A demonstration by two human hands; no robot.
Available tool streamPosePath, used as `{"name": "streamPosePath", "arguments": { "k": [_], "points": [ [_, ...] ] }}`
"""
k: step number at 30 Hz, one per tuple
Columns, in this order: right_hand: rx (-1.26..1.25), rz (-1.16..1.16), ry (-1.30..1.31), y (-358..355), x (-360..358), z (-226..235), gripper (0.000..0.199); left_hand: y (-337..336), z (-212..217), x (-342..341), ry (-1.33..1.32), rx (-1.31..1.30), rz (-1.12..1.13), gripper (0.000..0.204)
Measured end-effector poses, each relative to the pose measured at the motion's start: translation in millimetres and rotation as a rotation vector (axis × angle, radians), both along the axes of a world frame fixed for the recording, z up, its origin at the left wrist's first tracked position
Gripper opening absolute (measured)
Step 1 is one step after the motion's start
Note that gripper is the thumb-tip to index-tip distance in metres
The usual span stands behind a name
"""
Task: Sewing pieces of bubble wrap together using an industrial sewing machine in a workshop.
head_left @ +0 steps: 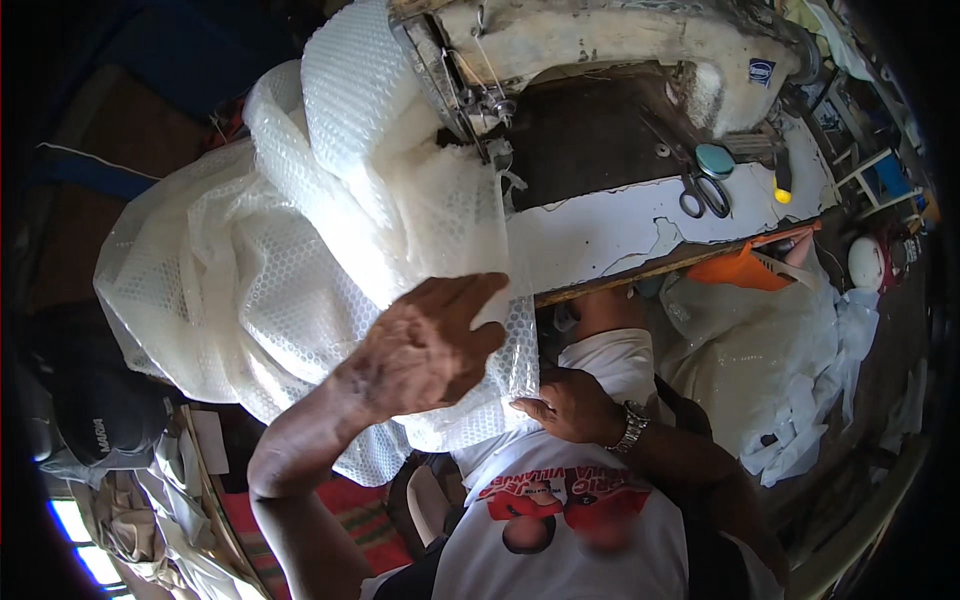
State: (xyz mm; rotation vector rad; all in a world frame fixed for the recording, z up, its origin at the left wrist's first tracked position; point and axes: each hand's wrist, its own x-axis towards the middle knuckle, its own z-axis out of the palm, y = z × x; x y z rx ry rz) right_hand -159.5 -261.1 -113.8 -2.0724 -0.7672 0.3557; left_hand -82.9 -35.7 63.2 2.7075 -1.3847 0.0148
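A large, crumpled sheet of clear bubble wrap (270,290) spills over the left end of the sewing table and up under the head of an old, worn sewing machine (600,35). Its straight right edge runs from the needle area toward my lap. My left hand (425,350) rests on top of the sheet near that edge, palm down, index finger stretched out and thumb apart. Closer to my body, my right hand (575,405), with a metal watch on the wrist, pinches the lower corner of the bubble wrap between thumb and fingers.
Black-handled scissors (705,190), a teal round object (715,160) and a yellow-tipped tool (782,185) lie on the chipped white tabletop (610,225). More clear plastic sheeting (740,350) and an orange piece (740,270) hang at the right. A dark bag (90,400) sits at the left.
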Motion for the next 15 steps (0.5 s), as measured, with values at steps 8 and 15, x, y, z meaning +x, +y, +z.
{"name": "streamPosePath", "arguments": {
  "k": [8,15],
  "points": [
    [0.149,-0.392,-0.133,-80.6,44.6,85.4,0.036,-10.9,-37.7,-6.7,0.009,-0.190,0.073,0.015],
    [-0.532,-0.628,-0.764,-179.3,166.2,106.7,0.040,-12.2,-67.0,-19.6,-0.092,-0.281,0.184,0.020]
  ]
}}
